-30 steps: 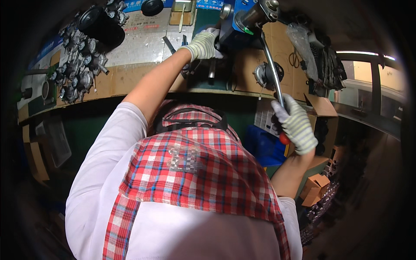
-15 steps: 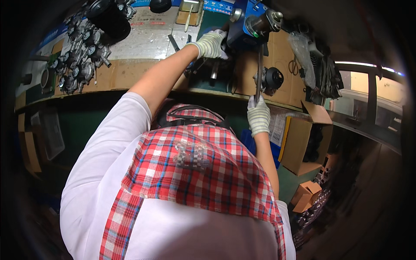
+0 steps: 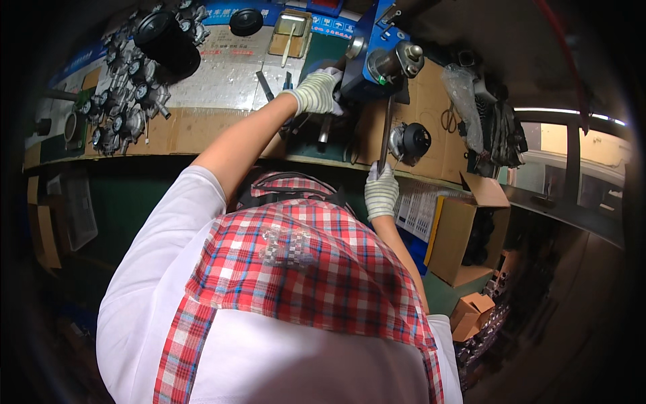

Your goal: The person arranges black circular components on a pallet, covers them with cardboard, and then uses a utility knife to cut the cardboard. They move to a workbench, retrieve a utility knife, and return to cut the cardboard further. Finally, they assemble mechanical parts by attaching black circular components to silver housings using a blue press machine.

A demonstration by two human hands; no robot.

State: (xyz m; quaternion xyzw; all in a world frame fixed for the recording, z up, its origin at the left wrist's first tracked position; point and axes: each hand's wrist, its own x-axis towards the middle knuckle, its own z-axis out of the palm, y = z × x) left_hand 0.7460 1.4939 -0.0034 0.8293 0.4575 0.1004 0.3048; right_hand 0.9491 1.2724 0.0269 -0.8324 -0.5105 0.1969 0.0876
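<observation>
My right hand (image 3: pixel 381 193), in a striped knit glove, is closed around the lower end of a dark metal lever (image 3: pixel 387 131). The lever hangs down from a blue bench press (image 3: pixel 385 62) with a thick metal shaft. My left hand (image 3: pixel 317 92), gloved alike, is at the press's left side with fingers curled; what they hold is hidden by the press and shadow. Just below it a short metal rod (image 3: pixel 324 129) points toward the bench edge. A round metal part with a black cap (image 3: pixel 412 141) lies on cardboard right of the lever.
Several metal pump-like parts (image 3: pixel 128 108) crowd the bench's left, beside a black cylinder (image 3: pixel 167 44). A black disc (image 3: pixel 246 22) and a tray with a brush (image 3: pixel 289 37) lie farther back. Scissors (image 3: pixel 449 120) and a plastic bag (image 3: pixel 463 101) are at right; an open carton (image 3: pixel 464 236) stands below.
The whole view has shifted, so bench and press appear lower and farther left. The lever's lower end, with my right hand on it, has swung slightly left. My left hand stays by the press.
</observation>
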